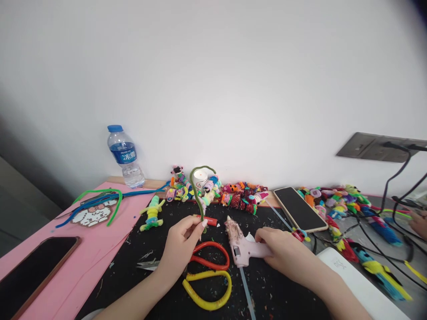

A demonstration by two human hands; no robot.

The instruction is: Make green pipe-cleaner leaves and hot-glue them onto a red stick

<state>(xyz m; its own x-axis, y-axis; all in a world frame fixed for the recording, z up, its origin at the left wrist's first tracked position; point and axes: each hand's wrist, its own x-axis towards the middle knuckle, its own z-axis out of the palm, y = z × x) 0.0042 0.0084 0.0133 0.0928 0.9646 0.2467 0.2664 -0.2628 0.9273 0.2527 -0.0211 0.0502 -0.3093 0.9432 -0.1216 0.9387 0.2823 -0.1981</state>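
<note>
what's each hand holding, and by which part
Left hand: a green pipe cleaner, near its lower end. Right hand: the glue gun, by its handle.

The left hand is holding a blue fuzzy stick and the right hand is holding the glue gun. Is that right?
Not quite: the fuzzy stick in the left hand isn't blue, it's green, as the head view shows. The right hand is holding the glue gun, just as you said.
</note>
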